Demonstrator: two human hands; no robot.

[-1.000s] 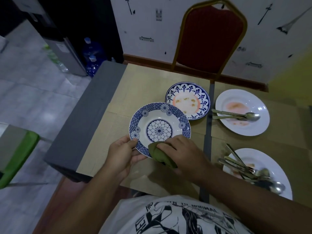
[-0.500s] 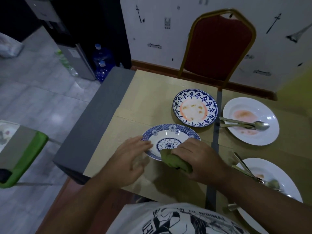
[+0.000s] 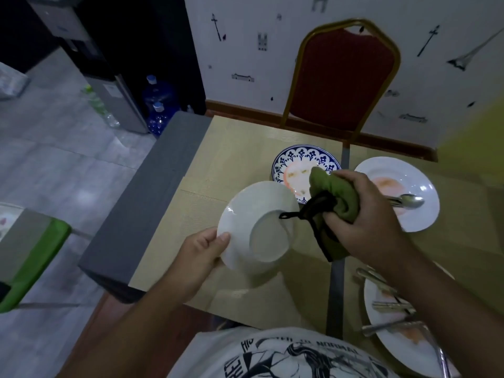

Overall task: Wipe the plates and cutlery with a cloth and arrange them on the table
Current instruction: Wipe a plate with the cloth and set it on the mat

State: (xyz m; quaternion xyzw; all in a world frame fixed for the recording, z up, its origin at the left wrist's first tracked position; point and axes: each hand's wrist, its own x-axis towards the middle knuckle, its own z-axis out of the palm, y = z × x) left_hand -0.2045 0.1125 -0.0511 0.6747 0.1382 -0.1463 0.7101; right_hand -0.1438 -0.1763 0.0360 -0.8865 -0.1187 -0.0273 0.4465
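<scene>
My left hand [image 3: 200, 257] grips the rim of the blue-patterned plate [image 3: 256, 222], held above the table and turned so its white underside faces me. My right hand [image 3: 362, 219] is shut on a bunched green cloth [image 3: 334, 193] with a black strap, just right of that plate's edge. Behind lies a stained blue-rimmed plate [image 3: 294, 167], partly hidden by the cloth. A white stained plate [image 3: 409, 181] at the right carries a spoon [image 3: 407, 201]. Another white plate [image 3: 401, 342] at lower right holds several pieces of cutlery [image 3: 387, 304].
The beige table [image 3: 240, 143] ends in a grey side section [image 3: 144, 192] at the left. A red chair with a gold frame [image 3: 341, 77] stands at the far side. Blue water bottles [image 3: 158, 99] and a dispenser sit on the floor at the back left.
My left hand lifted the patterned plate off the table and flipped it underside up. My right hand rose with the cloth and moved off to the plate's right.
</scene>
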